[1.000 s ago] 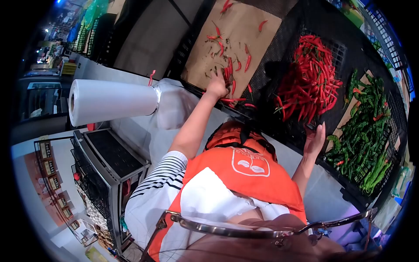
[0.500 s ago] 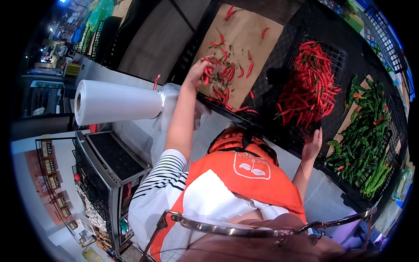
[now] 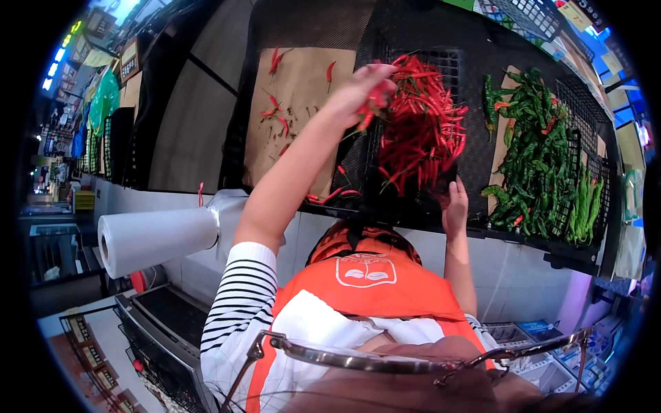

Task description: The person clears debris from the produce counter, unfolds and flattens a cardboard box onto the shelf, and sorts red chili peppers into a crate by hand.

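Note:
My left hand (image 3: 368, 91) is closed around several red chili peppers, partly blurred, over the left edge of a black plastic crate (image 3: 444, 65). A heap of red chili peppers (image 3: 423, 131) fills most of that crate. My right hand (image 3: 454, 206) is at the crate's near right corner, its fingers up against the side and partly in shadow. To the left, a brown cardboard sheet (image 3: 303, 69) bears a few scattered red chilies and small stem bits. Some loose red chilies (image 3: 334, 196) lie along its near edge.
Green chili peppers (image 3: 533, 144) lie on cardboard and black crates to the right. A roll of clear plastic bags (image 3: 158, 237) sticks out at the left, below the display edge. The black mesh-covered stand (image 3: 310, 20) runs across in front of me.
My left hand has moved right, from the cardboard to the crate, carrying red chilies. Fewer chilies show on the cardboard. My right hand stays by the crate corner, and the camera view has turned.

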`<state>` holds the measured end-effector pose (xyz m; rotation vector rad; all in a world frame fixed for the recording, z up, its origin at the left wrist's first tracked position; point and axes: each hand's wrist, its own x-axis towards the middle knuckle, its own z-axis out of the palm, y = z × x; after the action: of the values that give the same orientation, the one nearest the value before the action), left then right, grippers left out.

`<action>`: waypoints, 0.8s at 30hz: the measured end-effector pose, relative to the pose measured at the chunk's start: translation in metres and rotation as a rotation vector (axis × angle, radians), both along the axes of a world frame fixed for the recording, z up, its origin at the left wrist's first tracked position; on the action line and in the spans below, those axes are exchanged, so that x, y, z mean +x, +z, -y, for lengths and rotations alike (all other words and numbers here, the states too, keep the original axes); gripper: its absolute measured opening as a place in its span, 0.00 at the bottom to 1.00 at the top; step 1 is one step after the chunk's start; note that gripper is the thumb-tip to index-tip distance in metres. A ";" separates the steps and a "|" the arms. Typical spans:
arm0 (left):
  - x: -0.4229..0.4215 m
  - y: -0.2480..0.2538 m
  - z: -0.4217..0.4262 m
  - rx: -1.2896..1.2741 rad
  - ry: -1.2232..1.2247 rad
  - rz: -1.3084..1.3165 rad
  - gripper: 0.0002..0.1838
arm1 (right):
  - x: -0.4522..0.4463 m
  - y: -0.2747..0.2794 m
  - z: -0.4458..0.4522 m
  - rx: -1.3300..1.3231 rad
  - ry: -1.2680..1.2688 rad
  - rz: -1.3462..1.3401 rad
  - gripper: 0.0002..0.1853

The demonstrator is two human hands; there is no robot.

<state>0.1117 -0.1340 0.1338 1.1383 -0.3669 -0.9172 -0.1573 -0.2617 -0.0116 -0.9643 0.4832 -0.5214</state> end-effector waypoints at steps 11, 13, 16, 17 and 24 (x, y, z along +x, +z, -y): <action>0.002 -0.032 -0.016 -0.122 0.352 0.789 0.16 | -0.004 -0.005 0.001 0.029 -0.037 -0.062 0.19; 0.007 -0.065 -0.073 0.112 0.427 0.780 0.16 | -0.003 -0.009 0.003 0.008 -0.078 -0.123 0.20; 0.013 -0.127 -0.170 1.077 0.391 1.327 0.22 | -0.004 -0.012 0.006 0.016 -0.042 -0.099 0.18; 0.004 -0.138 -0.193 1.235 0.349 1.231 0.25 | -0.004 -0.015 0.008 0.006 -0.029 -0.084 0.18; -0.026 -0.129 -0.209 1.655 -0.107 0.775 0.47 | -0.001 -0.013 0.009 0.038 -0.023 -0.085 0.17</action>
<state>0.0861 0.0750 0.0053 3.0487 -0.2251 -0.7348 -0.1585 -0.2710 -0.0245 -0.9479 0.5796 -0.4911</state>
